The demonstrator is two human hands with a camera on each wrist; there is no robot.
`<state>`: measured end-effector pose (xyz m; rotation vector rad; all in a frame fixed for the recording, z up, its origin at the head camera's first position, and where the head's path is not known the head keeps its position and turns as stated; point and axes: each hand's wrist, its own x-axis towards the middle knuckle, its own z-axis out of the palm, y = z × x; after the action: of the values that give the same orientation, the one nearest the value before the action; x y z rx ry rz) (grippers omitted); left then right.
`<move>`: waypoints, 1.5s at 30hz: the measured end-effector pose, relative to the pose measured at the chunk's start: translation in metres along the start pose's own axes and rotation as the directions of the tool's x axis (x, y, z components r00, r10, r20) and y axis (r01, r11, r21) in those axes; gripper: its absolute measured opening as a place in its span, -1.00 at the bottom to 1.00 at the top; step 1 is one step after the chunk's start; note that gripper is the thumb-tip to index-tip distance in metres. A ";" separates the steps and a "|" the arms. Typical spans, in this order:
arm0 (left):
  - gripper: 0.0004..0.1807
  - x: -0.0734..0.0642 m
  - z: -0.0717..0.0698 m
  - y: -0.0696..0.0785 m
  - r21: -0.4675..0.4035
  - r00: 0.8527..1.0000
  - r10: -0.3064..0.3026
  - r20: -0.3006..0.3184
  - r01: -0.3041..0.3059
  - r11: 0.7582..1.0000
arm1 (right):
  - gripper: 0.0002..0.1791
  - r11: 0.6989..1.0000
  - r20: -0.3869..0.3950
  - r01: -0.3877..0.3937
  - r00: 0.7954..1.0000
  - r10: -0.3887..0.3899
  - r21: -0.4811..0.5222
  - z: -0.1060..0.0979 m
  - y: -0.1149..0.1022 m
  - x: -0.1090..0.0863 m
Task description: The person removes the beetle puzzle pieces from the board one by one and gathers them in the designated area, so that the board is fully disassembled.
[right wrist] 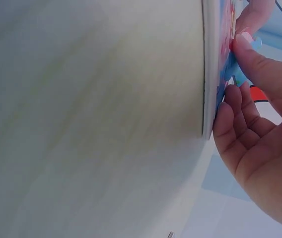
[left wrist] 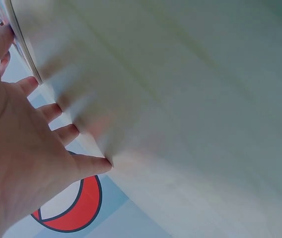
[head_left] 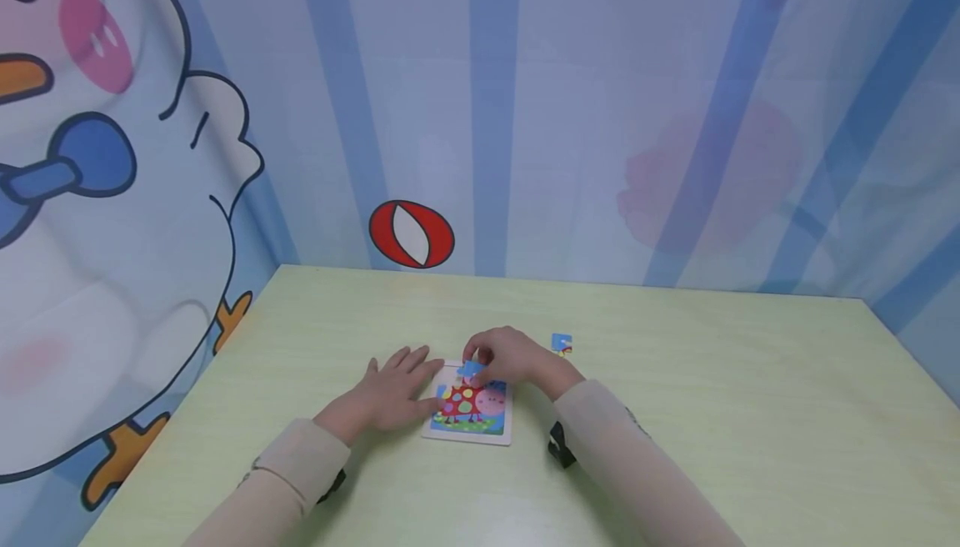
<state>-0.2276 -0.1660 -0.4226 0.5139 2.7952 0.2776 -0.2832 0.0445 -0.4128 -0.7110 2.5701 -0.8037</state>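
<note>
A small jigsaw puzzle in a pale square tray (head_left: 468,439) lies on the table, its picture showing a pink-faced ladybird with a spotted red body. My right hand (head_left: 512,355) is over the tray's upper part and pinches a blue puzzle piece (head_left: 470,368) between thumb and fingers. Whether that piece lies flat in its gap cannot be told. With fingers spread, my left hand (head_left: 396,393) rests at the tray's left side, thumb and fingertips touching its edge. The tray's side (right wrist: 209,74) shows edge-on in the right wrist view, partly covered by the right hand's fingers.
One loose puzzle piece (head_left: 561,341), blue with red and yellow, lies on the table beyond the right wrist. Behind the pale wooden table (head_left: 712,397) hangs a striped blue cloth (head_left: 585,113) printed with a large cartoon bird and a red ball.
</note>
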 end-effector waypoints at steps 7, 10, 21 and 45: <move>-0.26 -0.001 -0.001 0.000 -0.013 1.000 0.001 -0.002 -0.001 1.000 | -0.81 1.000 0.004 0.002 1.000 -0.002 -0.008 -0.001 -0.006 -0.002; -0.26 -0.002 -0.002 0.001 -0.016 1.000 0.005 -0.003 -0.005 1.000 | -0.81 1.000 0.010 0.004 1.000 -0.004 0.004 0.000 -0.005 -0.003; -0.26 -0.003 -0.002 0.002 -0.019 1.000 -0.001 0.000 0.001 1.000 | -0.78 0.995 0.017 0.021 1.000 -0.023 0.099 -0.004 0.002 -0.006; -0.25 -0.003 0.000 0.001 -0.031 1.000 0.003 -0.008 -0.003 1.000 | -0.68 0.973 -0.121 -0.026 0.991 0.055 0.228 -0.084 0.082 -0.063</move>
<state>-0.2243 -0.1661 -0.4218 0.5106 2.7936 0.3237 -0.3003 0.1742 -0.3862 -0.5513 2.5375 -1.1389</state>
